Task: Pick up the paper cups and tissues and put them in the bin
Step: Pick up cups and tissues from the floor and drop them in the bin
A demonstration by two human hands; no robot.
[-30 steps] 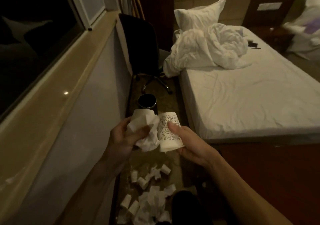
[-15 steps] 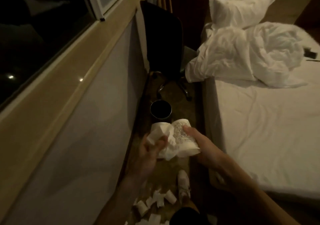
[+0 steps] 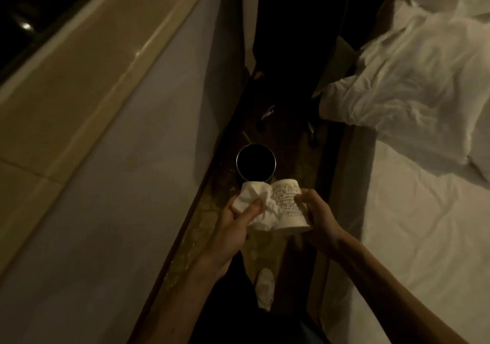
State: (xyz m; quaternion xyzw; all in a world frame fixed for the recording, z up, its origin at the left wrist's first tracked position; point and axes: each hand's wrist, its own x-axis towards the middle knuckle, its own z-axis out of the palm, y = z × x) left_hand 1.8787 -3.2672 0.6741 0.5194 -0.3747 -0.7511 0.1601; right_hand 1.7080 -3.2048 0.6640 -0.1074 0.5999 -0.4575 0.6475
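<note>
The left hand (image 3: 234, 227) grips a crumpled wad of white tissues (image 3: 254, 195). Its thumb lies across the front of the wad and the other fingers are curled behind it. The right hand (image 3: 319, 217) holds a paper cup (image 3: 287, 206) with a dark printed pattern, and its fingers (image 3: 302, 198) are clamped on the side of the cup. The cup is tilted, with its wider end nearer to the person. Tissues and cup touch each other between the two hands, in the air above the floor (image 3: 201, 227).

Just beyond them the bin (image 3: 274, 162) stands on the floor. It is round and dark inside, with a shiny rim, and the top of the wad covers its near edge in this view. The bin is in the narrow passage between the wall under the window sill (image 3: 92, 73) and the bed (image 3: 424, 237). A crumpled white duvet (image 3: 397, 78) lies on the bed. A dark office chair (image 3: 299, 39) stands behind the bin. Below the hands a white shoe (image 3: 265, 288) shows.
</note>
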